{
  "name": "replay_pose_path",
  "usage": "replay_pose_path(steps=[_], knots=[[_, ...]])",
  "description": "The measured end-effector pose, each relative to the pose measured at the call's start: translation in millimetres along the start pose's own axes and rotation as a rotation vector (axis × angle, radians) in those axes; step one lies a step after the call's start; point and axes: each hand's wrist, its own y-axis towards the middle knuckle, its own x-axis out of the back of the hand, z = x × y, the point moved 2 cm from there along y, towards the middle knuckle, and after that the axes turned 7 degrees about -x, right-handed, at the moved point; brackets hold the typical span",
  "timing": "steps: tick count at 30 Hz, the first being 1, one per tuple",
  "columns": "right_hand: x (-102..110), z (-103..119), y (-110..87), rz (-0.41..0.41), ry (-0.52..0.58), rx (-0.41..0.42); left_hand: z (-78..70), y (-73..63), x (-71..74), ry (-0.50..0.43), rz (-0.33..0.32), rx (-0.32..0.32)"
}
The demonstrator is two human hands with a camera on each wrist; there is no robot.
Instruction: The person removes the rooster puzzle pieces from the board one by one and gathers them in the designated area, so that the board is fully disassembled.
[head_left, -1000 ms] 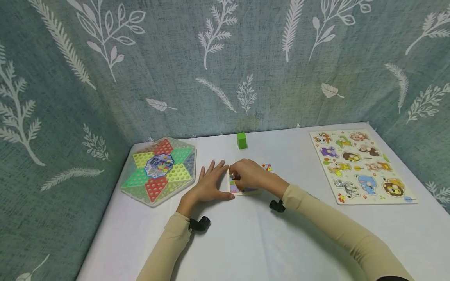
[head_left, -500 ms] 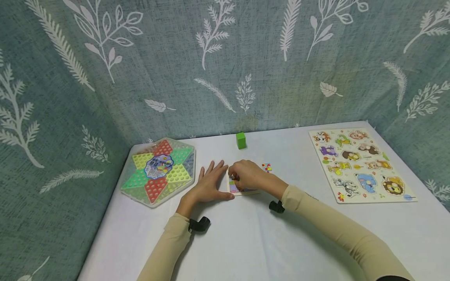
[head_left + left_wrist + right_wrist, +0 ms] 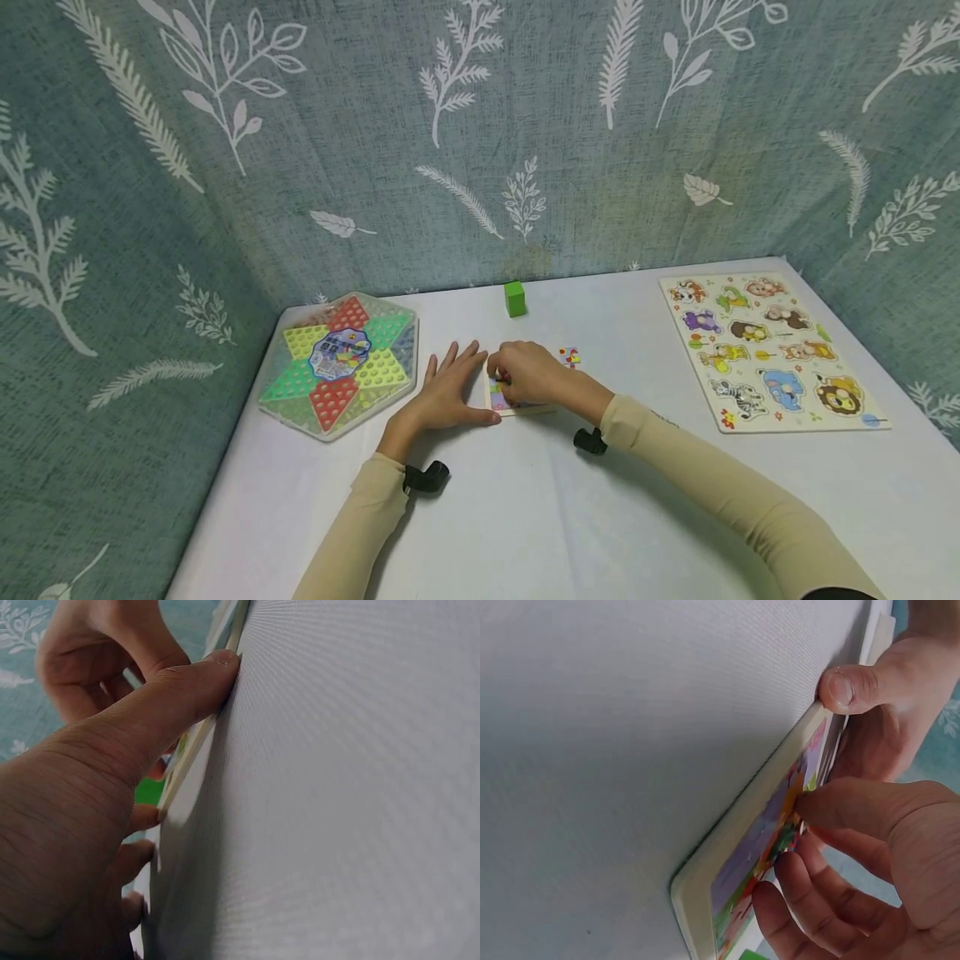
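Note:
A small picture puzzle in a pale wooden frame [image 3: 517,412] lies on the white tablecloth. My left hand [image 3: 442,397] is spread at its left side; in the right wrist view the left thumb [image 3: 847,688] touches the frame's corner. Over the puzzle, my right hand [image 3: 528,371] has its fingers curled down. In the right wrist view, the right thumb and fingertips pinch at a puzzle piece [image 3: 784,838], which they mostly hide, at the picture's surface. Beyond the right hand lies a loose puzzle piece [image 3: 570,357], partly in view.
To the left lies a hexagonal Chinese checkers board [image 3: 382,367] with a coloured star. A green block [image 3: 515,299] stands near the back edge. An animal peg puzzle board [image 3: 772,358] lies at the right. A patterned curtain [image 3: 480,208] hangs behind the table.
Both hands stay nearly in place. The right fingers shift only slightly over the puzzle, and the view moves a little.

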Motion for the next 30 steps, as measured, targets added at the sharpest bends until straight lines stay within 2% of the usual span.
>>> replay_pose_path(steps=[21, 30], knots=[[-0.6, 4.3, -3.8, -0.015, -0.001, -0.036, 1.5, -0.3, -0.6, 0.002, 0.005, 0.009], [-0.2, 6.3, -3.2, -0.056, 0.003, -0.046, 1.2, -0.4, -0.1, -0.002, 0.0, 0.0]])
